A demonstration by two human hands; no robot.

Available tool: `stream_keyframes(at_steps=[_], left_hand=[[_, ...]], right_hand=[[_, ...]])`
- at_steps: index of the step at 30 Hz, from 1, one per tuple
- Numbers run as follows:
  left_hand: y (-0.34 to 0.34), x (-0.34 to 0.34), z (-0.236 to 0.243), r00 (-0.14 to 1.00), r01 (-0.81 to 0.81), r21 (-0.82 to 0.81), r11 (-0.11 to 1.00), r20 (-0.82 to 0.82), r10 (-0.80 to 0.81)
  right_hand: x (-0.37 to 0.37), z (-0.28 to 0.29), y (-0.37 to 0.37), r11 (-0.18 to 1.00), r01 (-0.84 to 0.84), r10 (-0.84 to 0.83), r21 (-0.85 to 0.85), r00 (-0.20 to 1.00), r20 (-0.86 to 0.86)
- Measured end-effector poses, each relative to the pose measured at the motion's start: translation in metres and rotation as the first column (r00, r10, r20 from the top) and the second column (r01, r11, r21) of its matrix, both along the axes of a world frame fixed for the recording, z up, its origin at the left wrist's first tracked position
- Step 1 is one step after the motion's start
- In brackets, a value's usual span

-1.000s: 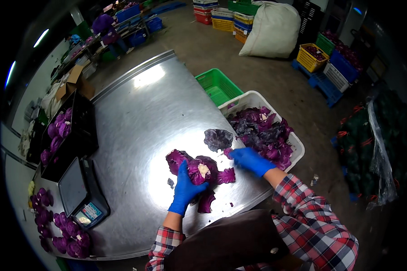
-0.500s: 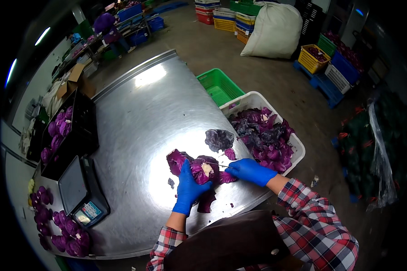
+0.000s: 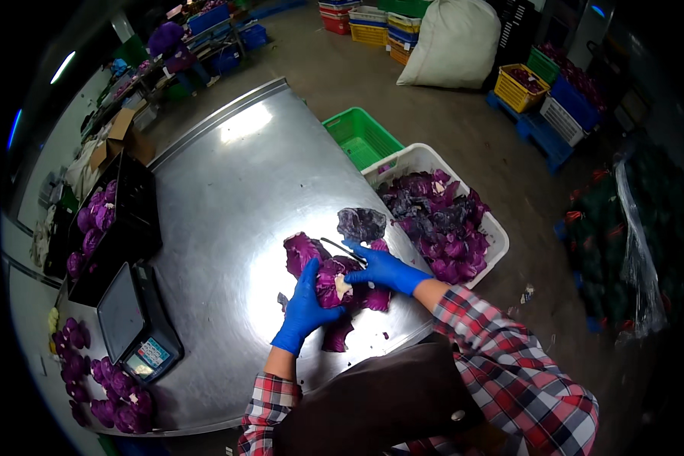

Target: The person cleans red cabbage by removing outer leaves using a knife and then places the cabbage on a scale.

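A red cabbage (image 3: 328, 285) with a pale cut stem is gripped from its left side by my blue-gloved left hand (image 3: 304, 308). My right hand (image 3: 387, 270), gloved in blue too, is closed round a slim knife (image 3: 340, 248) that points up and to the left over the cabbage. The right thumb touches the cabbage beside its stem. Around it on the metal table (image 3: 228, 197) lie loose purple leaves: a curled one (image 3: 302, 252) behind my left hand, one (image 3: 337, 334) below the cabbage, and a dark wilted leaf (image 3: 361, 224) farther back.
A white crate (image 3: 500, 242) full of trimmed leaves stands at the table's right edge, with a green crate (image 3: 361, 137) behind it. On the left are a scale (image 3: 140, 323), several cabbages (image 3: 118, 395) and a black crate (image 3: 140, 216) of cabbages. A person (image 3: 176, 53) stands far back.
The knife has left the stem and now points up and left above the cabbage. My right hand has moved left, its thumb now on the cabbage. The left hand keeps its hold.
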State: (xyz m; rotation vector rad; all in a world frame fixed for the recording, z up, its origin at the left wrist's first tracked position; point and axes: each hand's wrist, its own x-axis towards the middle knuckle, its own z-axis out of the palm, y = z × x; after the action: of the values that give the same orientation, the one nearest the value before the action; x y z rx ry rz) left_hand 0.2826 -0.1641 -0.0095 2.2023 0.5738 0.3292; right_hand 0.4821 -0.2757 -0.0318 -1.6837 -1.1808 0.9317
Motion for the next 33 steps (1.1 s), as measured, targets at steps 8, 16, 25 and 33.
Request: stream_keyframes(at_steps=[8,16,25,33], left_hand=[[-0.018,-0.045,-0.007,0.990,0.096,-0.018,0.995,0.104,-0.094],[-0.061,-0.046,-0.007,0.957,-0.277,0.326,0.904,0.174,0.231],[-0.084,-0.121,0.004,0.926,-0.327,0.175,0.929,-0.137,0.352],[-0.056,-0.121,-0.041,0.654,-0.317,-0.929,0.193,-0.067,0.753]], right_hand=[[-0.014,-0.030,-0.010,0.983,0.113,-0.156,-0.144,0.929,-0.336],[-0.032,-0.023,0.005,0.984,0.175,-0.175,0.041,0.985,-0.016],[-0.047,-0.008,-0.005,0.935,0.071,-0.198,-0.347,0.917,-0.346],[-0.026,0.040,-0.003,0.955,0.177,-0.237,0.236,0.937,0.257]])
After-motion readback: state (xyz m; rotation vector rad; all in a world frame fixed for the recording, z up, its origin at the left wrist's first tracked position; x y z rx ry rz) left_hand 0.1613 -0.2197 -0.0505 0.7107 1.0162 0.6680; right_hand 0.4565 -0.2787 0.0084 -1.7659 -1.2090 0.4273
